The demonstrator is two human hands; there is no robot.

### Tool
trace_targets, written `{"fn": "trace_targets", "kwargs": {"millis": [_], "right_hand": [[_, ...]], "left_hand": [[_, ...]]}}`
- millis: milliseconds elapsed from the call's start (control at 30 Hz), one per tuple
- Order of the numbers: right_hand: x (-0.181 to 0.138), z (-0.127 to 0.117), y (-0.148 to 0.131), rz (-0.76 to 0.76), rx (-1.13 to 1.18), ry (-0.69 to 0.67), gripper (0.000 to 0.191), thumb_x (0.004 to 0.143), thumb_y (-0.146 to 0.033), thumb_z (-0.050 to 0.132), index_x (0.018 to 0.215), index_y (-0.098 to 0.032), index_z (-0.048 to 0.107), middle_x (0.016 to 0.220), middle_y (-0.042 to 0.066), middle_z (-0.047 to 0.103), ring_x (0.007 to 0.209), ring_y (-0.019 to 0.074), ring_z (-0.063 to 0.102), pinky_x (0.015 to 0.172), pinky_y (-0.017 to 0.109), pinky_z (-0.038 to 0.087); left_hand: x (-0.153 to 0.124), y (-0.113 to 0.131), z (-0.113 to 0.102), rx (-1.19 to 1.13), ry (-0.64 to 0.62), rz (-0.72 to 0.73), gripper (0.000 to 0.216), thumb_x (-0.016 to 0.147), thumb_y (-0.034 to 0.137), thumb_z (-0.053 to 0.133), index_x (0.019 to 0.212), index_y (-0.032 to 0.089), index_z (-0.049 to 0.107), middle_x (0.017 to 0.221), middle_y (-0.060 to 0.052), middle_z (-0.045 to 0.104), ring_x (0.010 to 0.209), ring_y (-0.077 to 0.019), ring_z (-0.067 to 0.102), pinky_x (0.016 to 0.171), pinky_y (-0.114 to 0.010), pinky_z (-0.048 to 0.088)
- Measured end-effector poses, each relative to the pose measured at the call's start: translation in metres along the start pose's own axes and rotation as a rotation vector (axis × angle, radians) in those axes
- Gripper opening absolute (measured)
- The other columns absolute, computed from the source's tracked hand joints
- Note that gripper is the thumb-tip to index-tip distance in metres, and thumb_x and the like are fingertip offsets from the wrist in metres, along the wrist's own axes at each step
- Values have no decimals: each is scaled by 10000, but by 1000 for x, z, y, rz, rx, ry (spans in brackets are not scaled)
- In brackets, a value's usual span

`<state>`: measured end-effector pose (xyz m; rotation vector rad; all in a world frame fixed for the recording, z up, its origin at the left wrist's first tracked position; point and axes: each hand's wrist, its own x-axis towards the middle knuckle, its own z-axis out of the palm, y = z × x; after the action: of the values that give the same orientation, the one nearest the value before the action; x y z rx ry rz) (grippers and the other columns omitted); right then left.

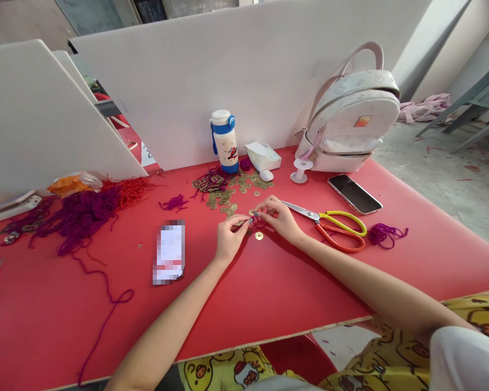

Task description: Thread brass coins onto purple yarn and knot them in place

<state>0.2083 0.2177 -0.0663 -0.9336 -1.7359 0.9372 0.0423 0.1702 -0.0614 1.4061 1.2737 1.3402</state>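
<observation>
Purple cord [254, 220] is pinched in the fingers [242, 230] of left hand [228, 237] and right hand [284, 220], near a coin [259, 236].

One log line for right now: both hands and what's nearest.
left hand: pinching purple cord | right hand: fingertips pinched at same cord | below fingertips: loose coin | beyond: coin pile | right: scissors
</observation>
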Motion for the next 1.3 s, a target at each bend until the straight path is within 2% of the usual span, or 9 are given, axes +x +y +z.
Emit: {"fn": "trace_targets", "kwargs": {"millis": [100, 367, 567, 700, 800, 933, 1000, 1133, 1300], "right_hand": [[3, -2, 4, 0, 17, -44, 78, 809, -269, 666, 822, -218, 724, 829, 16, 505, 736, 153, 486, 663, 292, 406], [3, -3, -1, -43, 7, -46, 67, 778, -294, 715, 791, -238, 749, 821, 17, 488, 797, 175, 494, 743, 331, 419], [4, -6, 2, 21, 59, -118, 162, 770, -361, 718, 756, -200, 709, 818, 14, 530, 732, 149, 503, 699, 310, 423], [4, -6, 4, 95, 227, -186, 219, 805, -399, 668, 803, -183, 636, 794, 14, 582, 748, 151, 560, 696, 292, 449], [3, -7, -1, 194, 331, -318, 259, 834, -442, 620, 880, -190, 584, 818, 23, 611, 716, 149, 600, 580, 249, 458], [0, -10, -10, 283, 379, -469, 305, 866, -492, 564, 922, -192, 562, 830, 29, 607, 644, 133, 609, 426, 192, 380], [0, -11, -12, 286, 398, -465, 342, 882, -521, 532, 844, -183, 562, 752, 16, 571, 600, 121, 580, 420, 196, 366], [1, -10, -10, 336, 451, -384, 467, 888, -608, 463, 671, -195, 477, 568, -35, 392, 482, 102, 413, 424, 227, 331], [7, -9, -7, 359, 561, -176, 480, 848, -652, 486, 661, -216, 414, 618, -25, 379, 514, 112, 372, 475, 255, 369]], "left_hand": [[0, 0, -1, 20, 8, 18, 131, 792, 268, 644, 814, 162, 718, 838, -54, 714, 661, -156, 678, 625, -267, 580], [1, -3, -1, 38, 1, 15, 113, 780, 233, 633, 808, 166, 719, 827, -49, 720, 662, -158, 674, 625, -266, 567], [3, -1, -2, 45, -55, 39, 127, 784, 248, 631, 789, 172, 732, 847, -63, 729, 772, -182, 681, 681, -274, 556], [3, 1, -2, 18, -52, 12, 155, 792, 256, 614, 829, 172, 738, 888, -69, 731, 791, -184, 684, 691, -278, 560], [3, 0, -2, 1, -27, -11, 162, 794, 267, 610, 827, 167, 733, 892, -66, 724, 730, -167, 677, 656, -266, 561], [3, -1, -2, -15, -27, -42, 167, 792, 298, 635, 816, 162, 729, 873, -62, 723, 667, -153, 664, 637, -263, 558], [3, -1, -3, -10, -27, -38, 164, 791, 300, 640, 816, 164, 729, 862, -61, 724, 700, -163, 672, 654, -264, 560], [4, 0, -2, -21, -20, -61, 164, 782, 299, 645, 833, 169, 732, 878, -60, 727, 693, -168, 685, 652, -278, 573], [3, 1, 0, -101, -34, -128, 169, 713, 293, 707, 810, 157, 735, 869, -68, 735, 668, -182, 703, 674, -312, 595]]}}
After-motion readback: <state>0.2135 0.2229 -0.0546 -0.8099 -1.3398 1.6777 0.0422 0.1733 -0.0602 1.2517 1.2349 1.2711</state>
